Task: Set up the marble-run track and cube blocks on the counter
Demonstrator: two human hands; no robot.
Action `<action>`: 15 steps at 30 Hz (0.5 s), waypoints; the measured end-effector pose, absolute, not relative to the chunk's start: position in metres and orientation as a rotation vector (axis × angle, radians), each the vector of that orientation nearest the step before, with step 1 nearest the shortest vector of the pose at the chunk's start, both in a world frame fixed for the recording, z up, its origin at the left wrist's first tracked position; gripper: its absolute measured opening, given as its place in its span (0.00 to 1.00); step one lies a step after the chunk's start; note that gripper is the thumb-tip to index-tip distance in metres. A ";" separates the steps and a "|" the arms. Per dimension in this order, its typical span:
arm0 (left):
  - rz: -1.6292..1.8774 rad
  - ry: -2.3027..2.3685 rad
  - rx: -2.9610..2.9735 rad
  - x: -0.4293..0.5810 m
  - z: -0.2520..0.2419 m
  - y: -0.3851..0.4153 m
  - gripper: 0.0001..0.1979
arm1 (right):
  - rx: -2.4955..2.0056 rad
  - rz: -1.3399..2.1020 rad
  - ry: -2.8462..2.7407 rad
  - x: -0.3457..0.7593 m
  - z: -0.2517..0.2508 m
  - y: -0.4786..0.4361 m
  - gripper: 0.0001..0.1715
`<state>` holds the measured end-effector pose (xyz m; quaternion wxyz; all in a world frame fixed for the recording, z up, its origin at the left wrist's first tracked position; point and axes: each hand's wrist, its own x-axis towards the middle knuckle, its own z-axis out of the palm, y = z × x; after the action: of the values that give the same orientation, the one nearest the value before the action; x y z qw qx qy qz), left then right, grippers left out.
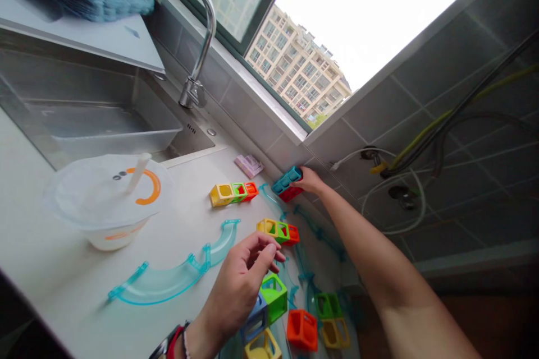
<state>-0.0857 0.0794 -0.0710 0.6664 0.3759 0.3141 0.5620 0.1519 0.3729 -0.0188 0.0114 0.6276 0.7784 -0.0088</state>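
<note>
At the back of the counter by the wall, my right hand (311, 181) is closed on a joined pair of toy block rows, a blue block row (287, 179) with a red block row (291, 194) against it. My left hand (240, 280) hovers nearer, loosely curled with fingers apart and nothing visible in it. Just beyond its fingertips lies a yellow, green and red block row (278, 231). Below it are a green hollow block (274, 298), a blue block (256, 320) partly hidden by the hand, a yellow block (264, 346) and an orange-red block (302, 330).
Clear blue curved track pieces (164, 286) lie left of my left hand, others along the wall. Another block row (233, 193) stands near a pink packet (249, 166). A lidded tub (113, 202) sits by the steel sink (160, 95) and faucet (206, 39). Cables (446, 118) hang at right.
</note>
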 end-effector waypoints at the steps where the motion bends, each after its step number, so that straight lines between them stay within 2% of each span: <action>1: 1.264 0.717 0.853 -0.085 -0.072 0.080 0.15 | 1.965 0.018 2.425 0.151 -0.022 0.371 0.28; 4: 1.255 0.726 0.880 -0.083 -0.075 0.082 0.16 | 1.996 0.175 2.419 0.150 -0.025 0.359 0.39; 7: 1.278 0.744 0.886 -0.085 -0.078 0.086 0.16 | 2.017 0.366 2.426 0.147 -0.017 0.339 0.42; 11: 1.317 0.783 0.899 -0.087 -0.078 0.087 0.17 | 1.936 0.505 2.493 0.131 0.003 0.309 0.37; 15: 1.252 0.790 0.943 -0.082 -0.077 0.083 0.29 | 1.653 0.437 2.632 0.092 0.006 0.282 0.26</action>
<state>-0.0823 0.0835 -0.0774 0.6390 0.4131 0.3462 0.5488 0.0925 0.2818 0.0057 0.0015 0.5266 0.8386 0.1394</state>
